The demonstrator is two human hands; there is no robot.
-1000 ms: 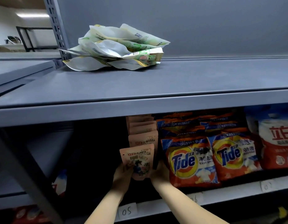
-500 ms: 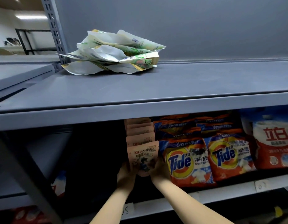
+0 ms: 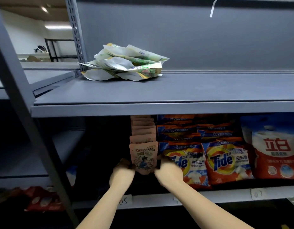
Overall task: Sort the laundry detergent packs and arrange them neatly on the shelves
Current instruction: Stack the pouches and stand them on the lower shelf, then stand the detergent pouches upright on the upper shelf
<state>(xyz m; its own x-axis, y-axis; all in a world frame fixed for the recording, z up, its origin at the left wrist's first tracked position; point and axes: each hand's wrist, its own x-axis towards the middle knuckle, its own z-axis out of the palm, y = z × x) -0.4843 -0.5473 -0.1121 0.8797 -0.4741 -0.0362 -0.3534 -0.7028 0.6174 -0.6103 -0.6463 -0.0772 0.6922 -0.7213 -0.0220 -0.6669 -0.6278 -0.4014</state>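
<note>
A row of several pink detergent pouches stands upright on the lower shelf (image 3: 209, 198), one behind the other. The front pink pouch (image 3: 143, 157) is held from both sides: my left hand (image 3: 123, 172) grips its left edge and my right hand (image 3: 168, 171) grips its right edge. Right of the row stand orange Tide packs (image 3: 225, 161) in two columns. A big red and white pack (image 3: 277, 149) is at the far right. A loose heap of green and white pouches (image 3: 126, 63) lies on the upper shelf (image 3: 159, 107).
A grey upright post (image 3: 27, 103) slants across the left. Left of the pink row the lower shelf is dark. Red packs (image 3: 42, 199) lie on a lower level at the bottom left. Paper labels, one reading 05 (image 3: 124, 200), are stuck on the shelf's front edge.
The front pink pouch has been pushed back and straightened against the row. Both hands stayed at its sides. The camera has drifted, shifting the view.
</note>
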